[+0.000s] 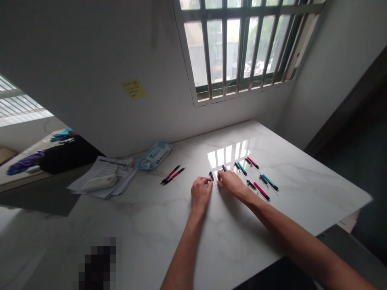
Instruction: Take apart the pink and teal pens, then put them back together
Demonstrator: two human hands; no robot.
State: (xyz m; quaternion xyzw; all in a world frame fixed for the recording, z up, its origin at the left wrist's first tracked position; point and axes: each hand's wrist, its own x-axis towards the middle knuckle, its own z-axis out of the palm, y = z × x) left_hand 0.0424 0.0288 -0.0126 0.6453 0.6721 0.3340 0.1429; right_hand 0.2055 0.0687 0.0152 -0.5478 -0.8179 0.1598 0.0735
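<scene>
My left hand [201, 193] rests on the marble-patterned table, its fingers pinched at a small black pen part [211, 175]. A thin refill [215, 187] lies just to the right of those fingertips. Close beside it, my right hand [232, 183] is curled around a dark pen barrel [224, 168], whose end sticks out past the fingers. To the right lie pens taken apart: blue barrels [242, 168] [270, 182], red barrels [252, 162] [261, 191], black tips [250, 185] and thin refills. Two whole red-and-black pens [174, 176] lie left of my hands.
A pack of wipes [155, 156] sits against the wall. Papers [104, 177] with a white device [100, 183] on top lie at the left. The table's right corner [370, 197] juts out. A barred window [238, 52] and a yellow note [134, 89] are above.
</scene>
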